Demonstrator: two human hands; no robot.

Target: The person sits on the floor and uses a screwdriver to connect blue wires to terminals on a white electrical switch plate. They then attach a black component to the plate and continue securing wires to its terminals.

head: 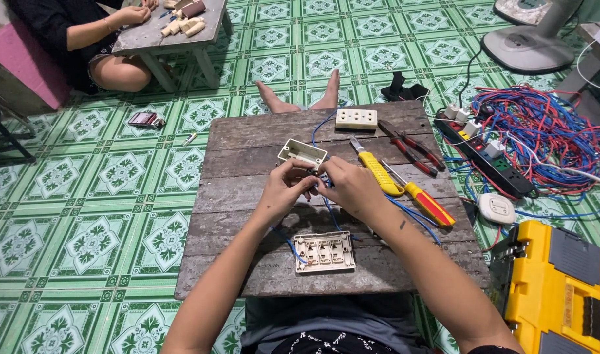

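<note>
Over the wooden board (247, 141), left hand (283, 190) and right hand (352, 187) pinch blue wire (331, 210) (fingertips together).

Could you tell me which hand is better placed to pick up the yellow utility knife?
Probably the right hand: the yellow utility knife lies right beside it, while the left hand sits farther away.

A thin blue wire (327, 204) is lying curved across the weathered wooden board, running between both hands toward the upturned cream socket plate (324, 252).
</note>
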